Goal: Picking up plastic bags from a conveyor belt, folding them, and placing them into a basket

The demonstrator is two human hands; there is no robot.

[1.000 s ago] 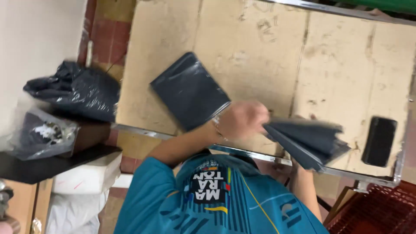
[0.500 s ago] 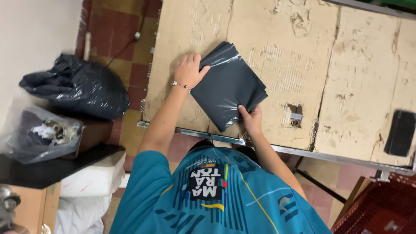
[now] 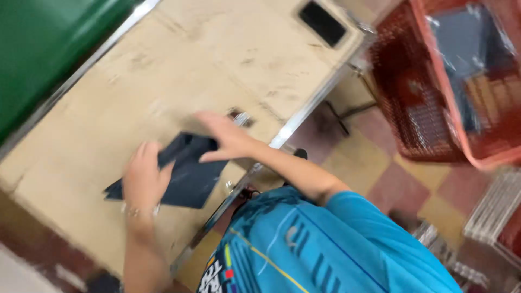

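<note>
My left hand (image 3: 142,182) lies on the near-left part of the dark grey flat bag (image 3: 187,172), fingers stretched out flat and a little spread, palm down, pressing rather than gripping. A thin bracelet sits at that wrist. My right hand (image 3: 227,139) comes in over the bag's far-right corner, fingers open and held straight, fingertips touching or just above the bag; the picture is blurred there, so I cannot tell which. Neither hand is closed on anything.

The bag lies flat on the worn beige tabletop (image 3: 163,70), close to the metal edge strip (image 3: 282,133) on my side, one corner pointing toward me. Well apart from it, at the far corner of the table, lies a black phone (image 3: 322,22), face up. Just beyond my right hand there is a small dark mark or fitting on the table, too smeared to name.

Off the table's right end stands a red mesh basket (image 3: 412,103) with a plastic-wrapped dark bundle (image 3: 467,49) inside. Below is a checked tile floor (image 3: 374,173). My turquoise shirt (image 3: 325,244) fills the bottom.
</note>
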